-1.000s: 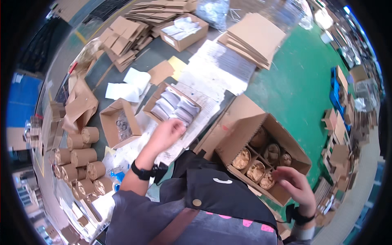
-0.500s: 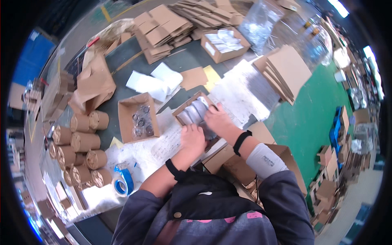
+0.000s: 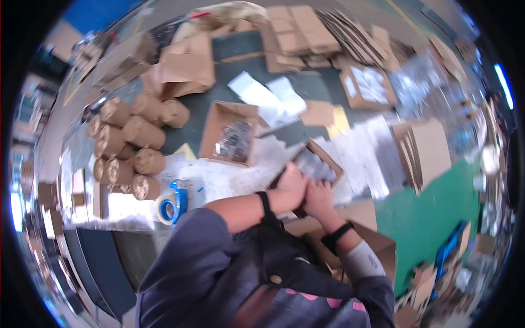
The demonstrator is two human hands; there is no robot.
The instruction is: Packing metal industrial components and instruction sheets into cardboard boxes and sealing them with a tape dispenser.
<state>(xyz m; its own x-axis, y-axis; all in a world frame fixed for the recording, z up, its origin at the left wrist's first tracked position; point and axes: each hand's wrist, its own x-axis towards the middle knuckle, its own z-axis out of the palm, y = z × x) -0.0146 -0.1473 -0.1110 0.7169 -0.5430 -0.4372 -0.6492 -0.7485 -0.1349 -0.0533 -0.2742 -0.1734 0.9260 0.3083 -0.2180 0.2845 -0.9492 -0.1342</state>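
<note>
A small cardboard box (image 3: 332, 158) lies in front of me at a slant, with grey, silvery wrapped pieces (image 3: 314, 167) packed side by side in it. My left hand (image 3: 292, 185) reaches over its near left part, fingertips bent down and partly hidden. Right beside it, almost touching, my right hand (image 3: 319, 199) is closed at the near edge of the box, its fingers curled against the packed pieces or the wall. What those fingers hold is too blurred to name. To the left stands another open cardboard box (image 3: 210, 131) holding clear bags with dark rings (image 3: 234, 139).
Brown paper-wrapped rolls (image 3: 143, 131) are grouped at the left, near a blue tape dispenser (image 3: 174, 205). White sheets (image 3: 268, 98) lie beyond the boxes. Flattened cardboard (image 3: 306, 30) is stacked at the back, more (image 3: 429, 156) at the right. A large open carton (image 3: 377, 240) stands close by my right forearm.
The view has swung, so the table appears shifted right and turned. My hands have drawn together at the near end of the small box; the right one has left the box's far side.
</note>
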